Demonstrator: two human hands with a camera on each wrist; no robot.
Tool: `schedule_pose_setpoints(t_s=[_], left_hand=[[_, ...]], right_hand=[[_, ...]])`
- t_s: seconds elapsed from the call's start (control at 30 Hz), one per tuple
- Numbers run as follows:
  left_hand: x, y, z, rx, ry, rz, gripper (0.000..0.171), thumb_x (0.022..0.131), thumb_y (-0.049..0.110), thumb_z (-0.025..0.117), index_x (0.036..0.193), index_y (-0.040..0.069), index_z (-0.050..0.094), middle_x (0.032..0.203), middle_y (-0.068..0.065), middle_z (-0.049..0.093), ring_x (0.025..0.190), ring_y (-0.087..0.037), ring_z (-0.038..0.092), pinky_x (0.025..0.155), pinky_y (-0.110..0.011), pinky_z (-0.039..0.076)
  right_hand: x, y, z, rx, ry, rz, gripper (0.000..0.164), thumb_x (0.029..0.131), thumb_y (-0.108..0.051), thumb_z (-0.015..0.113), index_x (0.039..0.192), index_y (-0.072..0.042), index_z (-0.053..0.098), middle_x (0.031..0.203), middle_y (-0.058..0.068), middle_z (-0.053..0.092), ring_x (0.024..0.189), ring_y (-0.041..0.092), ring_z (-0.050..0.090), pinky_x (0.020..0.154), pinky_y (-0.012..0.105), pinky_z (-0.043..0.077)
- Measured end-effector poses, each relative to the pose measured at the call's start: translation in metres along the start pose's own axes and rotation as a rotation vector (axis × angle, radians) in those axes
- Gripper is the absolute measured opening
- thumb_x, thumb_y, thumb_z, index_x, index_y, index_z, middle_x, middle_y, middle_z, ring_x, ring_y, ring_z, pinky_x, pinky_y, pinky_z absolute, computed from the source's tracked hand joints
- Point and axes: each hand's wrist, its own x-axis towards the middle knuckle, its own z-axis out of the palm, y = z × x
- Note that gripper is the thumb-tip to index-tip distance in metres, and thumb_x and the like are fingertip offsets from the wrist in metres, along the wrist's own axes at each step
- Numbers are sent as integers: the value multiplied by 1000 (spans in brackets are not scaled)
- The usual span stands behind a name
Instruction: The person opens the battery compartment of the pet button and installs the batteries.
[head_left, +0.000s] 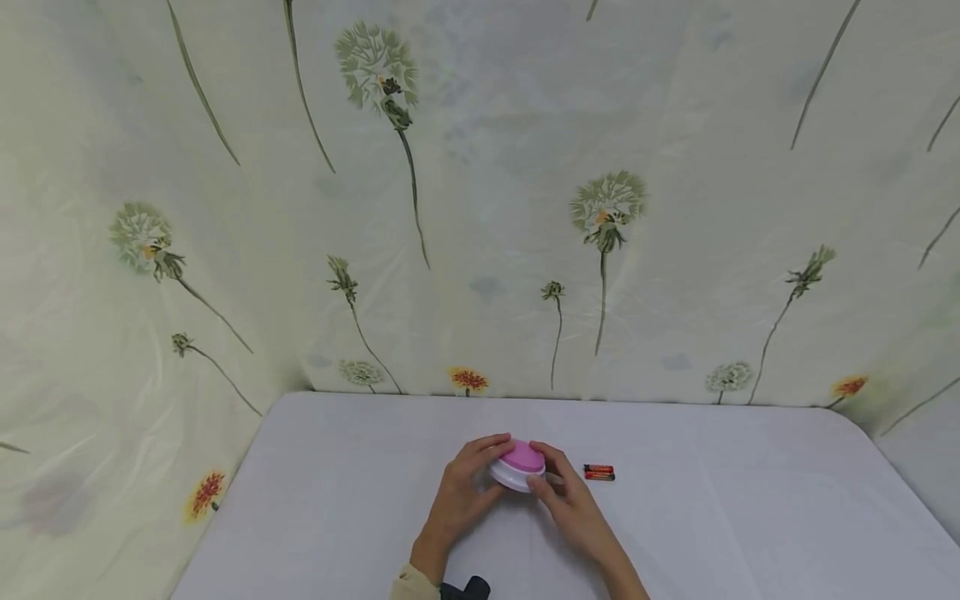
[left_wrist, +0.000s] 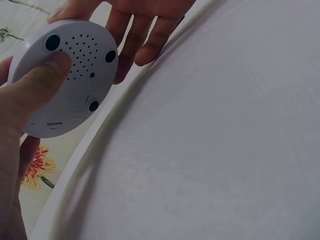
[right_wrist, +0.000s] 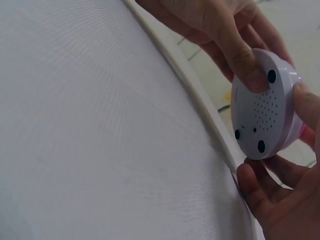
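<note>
Both hands hold a round white push button point(head_left: 516, 476) with a pink domed top, above the white table. Its underside faces the wrist cameras: in the left wrist view the white base point(left_wrist: 82, 107) shows a patch of small speaker holes and dark round feet. My left hand point(head_left: 463, 492) grips it from the left, thumb pressed flat on the base and fingers around the rim. From the right, my right hand point(head_left: 573, 504) pinches the rim, its thumb point(right_wrist: 305, 102) on the side wall and fingertips at the opposite edge.
Two red-and-black batteries point(head_left: 599, 472) lie side by side on the white-covered table point(head_left: 712, 508), just right of my right hand. A curtain printed with dandelions point(head_left: 480, 208) hangs behind the table and on its left. A black object point(head_left: 474, 588) shows beside my left wrist.
</note>
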Motion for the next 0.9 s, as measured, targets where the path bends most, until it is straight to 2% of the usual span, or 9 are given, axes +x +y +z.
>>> schedule_pose_setpoints(t_s=[0.23,0.4,0.53,0.7,0.9], left_hand=[[1,0,0,1,42,30,61,67,6,83,124,16,62,127,1,60,118,-16,54,100,-24,44],[1,-2,1,-9,84,34,61,67,1,82,123,12,62,124,-4,62,115,-19,57,99,-25,45],[-1,-2,0,-45,92,-18,60,69,2,81,124,13,61,123,-3,62,113,-18,59,95,-25,48],[-4,-2,0,-62,76,-105,58,72,10,81,126,18,59,121,2,63,109,-13,60,80,-22,54],[-5,-2,0,-126,74,-187,52,76,22,78,124,20,59,117,5,64,105,-12,61,77,-25,55]], right_hand=[[1,-3,-1,3,-18,32,48,93,-31,58,139,-22,43,136,-1,52,120,20,50,90,29,49],[1,-4,-2,26,-27,21,48,95,-28,56,140,-19,41,136,2,51,121,22,50,89,28,50],[0,-3,-6,19,-20,-14,46,95,-26,55,139,-24,40,138,7,49,123,25,49,89,28,49],[0,-5,-12,9,-23,-51,47,96,-27,55,140,-25,38,141,11,45,127,31,46,91,31,48],[1,-8,-13,26,-28,-24,47,95,-28,56,139,-30,39,142,8,45,129,30,45,94,32,47]])
